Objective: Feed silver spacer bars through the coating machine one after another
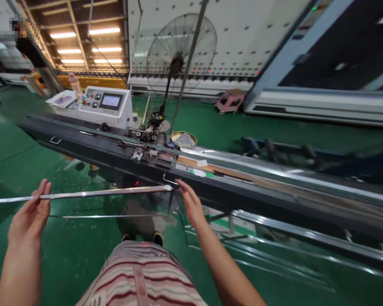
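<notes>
A long, shiny metal bar (107, 192) spans the space before me, running out of view on the left. My left hand (33, 212) grips it between thumb and fingers near that side. Just beyond the bar's right end is my right hand (191, 202), fingers stretched out; I cannot tell whether the fingertips touch the end. Past the fingertips lies the dark front side of a long machine bed (111, 158), with a thin wire handle (170, 180) close by.
A white control box (107, 106) with a screen stands on the bed's left part. Behind are a large fan (177, 66), a pink stool (230, 101) and a round tray (184, 139). More metal bars (290, 231) lie below the bed at right. A person (35, 53) stands far left.
</notes>
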A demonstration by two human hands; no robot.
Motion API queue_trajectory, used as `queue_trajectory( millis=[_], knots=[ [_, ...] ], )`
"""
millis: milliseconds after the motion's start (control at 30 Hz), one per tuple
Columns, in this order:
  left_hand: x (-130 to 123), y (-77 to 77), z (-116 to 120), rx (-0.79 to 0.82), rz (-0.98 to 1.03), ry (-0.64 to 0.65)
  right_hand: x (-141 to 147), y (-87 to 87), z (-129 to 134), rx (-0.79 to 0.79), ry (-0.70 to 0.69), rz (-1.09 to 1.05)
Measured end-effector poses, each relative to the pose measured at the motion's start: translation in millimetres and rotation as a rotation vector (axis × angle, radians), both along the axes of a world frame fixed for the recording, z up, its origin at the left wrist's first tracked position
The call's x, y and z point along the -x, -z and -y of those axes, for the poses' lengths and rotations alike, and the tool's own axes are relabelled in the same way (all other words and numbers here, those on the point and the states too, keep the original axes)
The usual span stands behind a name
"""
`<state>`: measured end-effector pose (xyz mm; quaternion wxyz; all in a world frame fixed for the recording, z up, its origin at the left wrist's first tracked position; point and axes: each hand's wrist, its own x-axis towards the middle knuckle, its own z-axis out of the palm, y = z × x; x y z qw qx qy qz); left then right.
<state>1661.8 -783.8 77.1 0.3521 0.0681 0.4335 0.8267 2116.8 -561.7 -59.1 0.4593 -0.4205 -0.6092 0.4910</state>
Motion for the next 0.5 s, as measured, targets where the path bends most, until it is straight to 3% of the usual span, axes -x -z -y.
queue_trajectory(
  millis=[100, 167, 300, 500],
  knots=[
    [-0.4, 5.9, -5.8, -0.009, 0.01, 0.015, 27.6, -65.5, 5.8, -0.158, -0.205, -0.158],
    [4.2, 9.2, -6.0, -0.052, 0.041, 0.027, 44.3, -90.1, 10.7, -0.186, -0.3, -0.253],
    [21.7, 18.3, 0.2, -0.106, 0.038, 0.087, 63.1, -103.0, 15.1, -0.169, -0.288, -0.482],
    [41.2, 32.1, 6.0, -0.075, -0.037, 0.131, 67.4, -122.0, 20.1, -0.013, -0.14, -0.572]
  ],
)
